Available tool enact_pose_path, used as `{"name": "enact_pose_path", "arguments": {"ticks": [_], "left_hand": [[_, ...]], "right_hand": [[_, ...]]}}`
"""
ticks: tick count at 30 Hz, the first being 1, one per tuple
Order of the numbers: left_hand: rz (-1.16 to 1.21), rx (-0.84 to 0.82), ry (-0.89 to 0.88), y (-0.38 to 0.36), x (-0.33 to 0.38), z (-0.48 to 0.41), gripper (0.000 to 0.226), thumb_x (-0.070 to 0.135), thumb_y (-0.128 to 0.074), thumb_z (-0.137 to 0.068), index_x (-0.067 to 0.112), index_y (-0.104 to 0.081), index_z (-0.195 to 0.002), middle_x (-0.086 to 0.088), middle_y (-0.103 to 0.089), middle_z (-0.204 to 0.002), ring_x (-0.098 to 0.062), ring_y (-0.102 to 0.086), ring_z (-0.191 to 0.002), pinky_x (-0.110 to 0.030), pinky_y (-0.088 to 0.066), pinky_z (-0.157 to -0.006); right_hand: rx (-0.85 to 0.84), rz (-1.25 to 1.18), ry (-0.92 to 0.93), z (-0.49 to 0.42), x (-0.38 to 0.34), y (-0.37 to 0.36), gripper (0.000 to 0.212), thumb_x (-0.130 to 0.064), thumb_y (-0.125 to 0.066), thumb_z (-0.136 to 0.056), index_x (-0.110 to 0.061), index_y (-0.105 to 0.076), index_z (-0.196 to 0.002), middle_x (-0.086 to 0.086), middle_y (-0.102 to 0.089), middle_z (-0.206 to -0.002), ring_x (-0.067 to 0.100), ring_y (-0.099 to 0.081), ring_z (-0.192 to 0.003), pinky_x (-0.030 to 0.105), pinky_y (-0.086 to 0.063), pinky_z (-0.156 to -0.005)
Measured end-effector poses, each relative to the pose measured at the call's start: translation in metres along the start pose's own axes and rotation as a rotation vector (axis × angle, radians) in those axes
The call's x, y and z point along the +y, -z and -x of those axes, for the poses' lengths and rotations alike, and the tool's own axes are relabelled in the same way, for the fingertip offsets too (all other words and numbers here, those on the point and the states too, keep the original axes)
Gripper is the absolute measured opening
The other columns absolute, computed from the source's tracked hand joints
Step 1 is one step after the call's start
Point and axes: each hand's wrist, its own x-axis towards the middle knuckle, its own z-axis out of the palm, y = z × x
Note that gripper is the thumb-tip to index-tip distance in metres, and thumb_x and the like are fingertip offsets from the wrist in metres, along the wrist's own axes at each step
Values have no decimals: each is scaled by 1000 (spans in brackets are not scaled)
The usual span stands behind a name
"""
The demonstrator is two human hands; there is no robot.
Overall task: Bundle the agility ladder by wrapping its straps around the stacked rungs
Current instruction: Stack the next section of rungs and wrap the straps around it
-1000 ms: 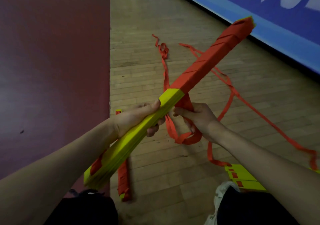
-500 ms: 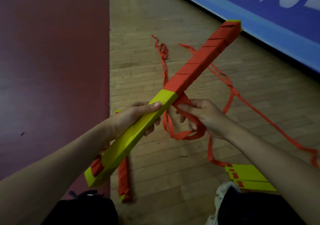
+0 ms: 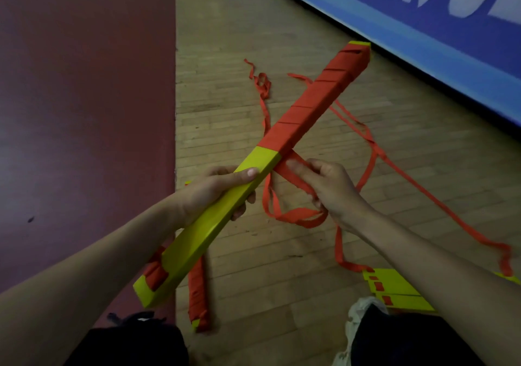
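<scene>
Starting at the bottom edge, dark clothing (image 3: 127,346) and a pale shoe (image 3: 363,306) sit over the wooden floor (image 3: 267,267). Just above the shoe, at lower right, flat yellow rungs (image 3: 400,284) lie on the boards. At lower centre a short bundle (image 3: 198,295) wound in red lies with its upper end hidden behind the stacked rungs (image 3: 203,236). Mid-frame, the left hand (image 3: 214,193) grips that stack, thumb along the top face and fingers curled beneath. The stack slants from lower left to upper right, lifted off the floor. Beside it the right hand (image 3: 335,193) pinches the red strap (image 3: 296,181) where it leaves the wrapped part, a slack loop hanging under the wrist. Beyond the hands the stack's farther half is covered in red turns up to its yellow tip. Some loose strap (image 3: 417,188) trails over the floor to the right edge. A dark red surface (image 3: 84,97) fills the left, a blue banner (image 3: 423,27) the upper right.
</scene>
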Motion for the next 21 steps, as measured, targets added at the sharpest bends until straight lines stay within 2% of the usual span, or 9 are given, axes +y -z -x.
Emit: {"name": "enact_pose_path", "arguments": {"ticks": [3,6,10,13,15,17,19,21], "left_hand": [[-5,9,4,4,1,2,25,32,-58,-86,9,-58,-94,-9,-62,-72,-20,-54,-48,-24,-45,-43],[-19,-10,8,6,0,2,29,34,-63,-89,7,-58,-98,-8,-62,-74,-20,-55,-50,-25,-46,-45],[-34,-34,8,6,-1,0,36,33,-60,-84,4,-57,-105,-8,-63,-74,-20,-56,-51,-25,-46,-45],[-26,-35,3,6,1,1,27,26,-60,-80,6,-59,-98,-8,-64,-75,-20,-56,-51,-25,-46,-46],[-4,-19,-5,6,1,0,21,21,-61,-78,7,-60,-94,-10,-64,-77,-21,-56,-52,-26,-46,-47],[-3,-4,-11,5,0,-2,21,19,-63,-78,7,-61,-95,-11,-64,-79,-22,-56,-54,-27,-47,-48],[-49,45,-11,3,-3,-5,23,17,-69,-78,5,-62,-97,-13,-65,-80,-23,-56,-54,-27,-46,-48],[-122,137,6,0,-5,-9,26,13,-73,-80,1,-62,-100,-14,-67,-80,-24,-57,-53,-27,-46,-48]], "right_hand": [[-166,-27,-123,-1,-2,5,37,-34,-54,-95,-5,-65,-76,-2,-47,-43,6,-34,-30,16,-25,-32],[-298,-84,-169,0,-3,9,19,-21,-57,-93,-6,-68,-88,3,-64,-58,7,-49,-35,15,-37,-36],[-253,-121,-180,0,-1,11,10,-12,-68,-83,-4,-68,-89,6,-66,-61,15,-62,-50,22,-50,-44],[-197,-77,-113,0,2,11,34,-25,-77,-68,-4,-70,-95,11,-68,-73,26,-60,-59,27,-50,-48],[-186,-44,-85,1,3,9,39,-27,-78,-67,-5,-69,-97,6,-63,-63,18,-55,-46,22,-44,-38],[-157,9,-60,1,4,7,31,-22,-76,-75,-1,-68,-96,-1,-54,-50,7,-44,-33,17,-35,-32],[-121,47,-34,0,2,7,25,-18,-76,-79,1,-68,-93,-3,-51,-46,5,-39,-30,16,-30,-31],[-111,86,12,-1,0,4,31,-23,-76,-80,5,-67,-91,4,-53,-49,8,-41,-32,17,-31,-33]]}}
